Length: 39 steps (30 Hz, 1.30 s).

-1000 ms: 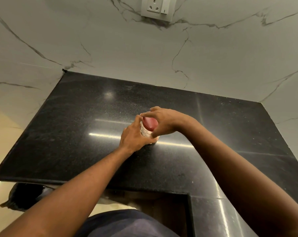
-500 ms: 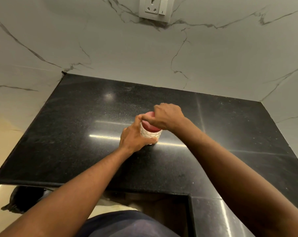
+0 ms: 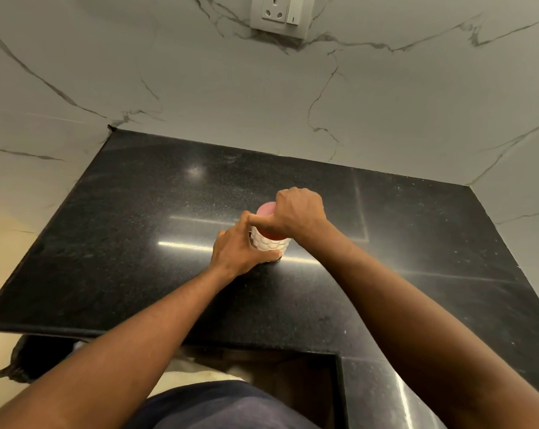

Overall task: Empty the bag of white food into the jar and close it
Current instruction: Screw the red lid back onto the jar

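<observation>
Jar (image 3: 269, 243) upright on countertop (image 3: 138, 243); left hand (image 3: 240, 252) grips body, right hand (image 3: 299, 215) lid (image 3: 266, 209).

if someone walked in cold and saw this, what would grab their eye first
Most likely the two hands meeting mid-counter: the left hand wraps the white patterned jar while the right hand grips its red lid from above. Next, the glossy black countertop streaked with light reflections, and the veined marble wall behind it with a socket at the top.
</observation>
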Tool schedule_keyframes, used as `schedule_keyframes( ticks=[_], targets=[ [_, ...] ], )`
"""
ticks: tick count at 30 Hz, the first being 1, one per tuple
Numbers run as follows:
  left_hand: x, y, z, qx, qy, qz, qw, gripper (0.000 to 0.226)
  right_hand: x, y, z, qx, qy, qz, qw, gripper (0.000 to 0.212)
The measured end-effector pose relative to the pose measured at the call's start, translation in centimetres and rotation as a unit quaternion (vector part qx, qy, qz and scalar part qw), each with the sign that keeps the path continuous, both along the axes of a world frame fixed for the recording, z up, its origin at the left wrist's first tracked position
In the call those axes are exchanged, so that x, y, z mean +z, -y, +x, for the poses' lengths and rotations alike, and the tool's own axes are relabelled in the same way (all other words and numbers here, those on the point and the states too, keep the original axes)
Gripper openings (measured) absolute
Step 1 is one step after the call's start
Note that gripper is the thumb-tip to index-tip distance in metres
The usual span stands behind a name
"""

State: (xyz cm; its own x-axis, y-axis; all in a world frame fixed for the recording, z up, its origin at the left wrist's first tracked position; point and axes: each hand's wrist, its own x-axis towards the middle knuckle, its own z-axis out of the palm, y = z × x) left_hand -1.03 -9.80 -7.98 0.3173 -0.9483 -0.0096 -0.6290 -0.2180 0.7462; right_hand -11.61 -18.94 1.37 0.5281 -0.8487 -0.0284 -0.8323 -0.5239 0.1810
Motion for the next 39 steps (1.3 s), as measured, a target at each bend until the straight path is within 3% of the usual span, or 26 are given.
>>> schedule_keyframes(
  ticks=[4, 9, 14, 17, 19, 21, 23, 25, 32, 39],
  targets=[
    [-0.3, 0.2, 0.2, 0.001, 0.001, -0.002, 1.0, 0.078, 0.2, 0.4, -0.4, 0.009, -0.003, 0.026, 1.0, 0.093],
    [-0.7, 0.3, 0.4, -0.003, 0.015, -0.016, 1.0, 0.078, -1.0, -0.3, -1.9, 0.064, 0.039, 0.131, 0.989, 0.108],
    [-0.9, 0.5, 0.2, -0.002, 0.01, -0.006, 1.0, 0.077, -1.7, -0.3, -2.5, 0.038, 0.117, 0.092, 0.988, 0.095],
    [-0.9, 0.4, 0.3, 0.0, -0.002, -0.007, 1.0, 0.078, -2.8, -0.9, -3.0, 0.021, 0.168, 0.097, 0.981, 0.107],
    [-1.2, 0.1, 0.2, -0.002, -0.026, -0.011, 1.0, 0.079, -3.7, -1.6, -3.8, -0.032, 0.242, 0.176, 0.954, 0.123],
    [-1.5, -0.3, -0.1, -0.002, -0.079, -0.015, 0.997, 0.082, -5.2, -2.4, -4.7, -0.075, 0.351, 0.238, 0.903, 0.128],
    [-2.0, -0.4, -0.1, 0.005, -0.132, -0.023, 0.991, 0.084, -6.8, -3.2, -5.1, -0.097, 0.444, 0.257, 0.853, 0.114],
    [-2.3, -0.3, 0.3, 0.004, -0.156, -0.028, 0.987, 0.082, -8.0, -3.7, -5.0, -0.112, 0.49, 0.254, 0.827, 0.1],
    [-0.6, 1.3, 5.0, -0.019, -0.187, -0.034, 0.982, 0.081, -7.5, -2.1, -1.2, -0.083, 0.526, 0.222, 0.817, 0.09],
    [0.8, 5.6, 11.5, -0.022, -0.154, -0.036, 0.987, 0.077, -6.7, 2.5, 4.4, -0.063, 0.535, 0.252, 0.804, 0.093]
  ],
)
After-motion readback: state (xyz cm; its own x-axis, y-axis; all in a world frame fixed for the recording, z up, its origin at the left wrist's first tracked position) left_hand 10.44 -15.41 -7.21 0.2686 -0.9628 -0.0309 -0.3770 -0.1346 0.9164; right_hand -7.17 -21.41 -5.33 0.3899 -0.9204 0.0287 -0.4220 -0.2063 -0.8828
